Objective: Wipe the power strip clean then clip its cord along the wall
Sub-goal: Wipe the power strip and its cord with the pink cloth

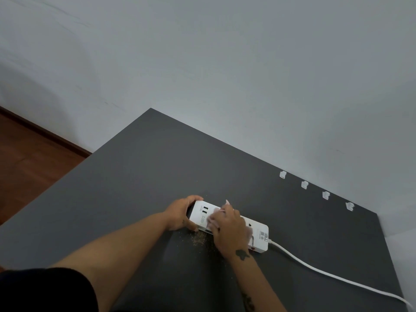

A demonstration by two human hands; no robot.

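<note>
We see a dim, flat, grey-toned picture under soft, even light that leaves surfaces matte. A broad faint shadow lies on the wall [67, 91] at upper left. Motion blur smears our right hand [228, 233]; the left hand [180, 212] is sharper. The white power strip [262, 240] reads brightest. The wide lens stretches the counter [135, 176] toward the frame's corners.

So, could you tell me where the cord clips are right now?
Head view: four white clips sit in a row on the right, along the table's back edge by the wall, beyond the power strip.
</note>
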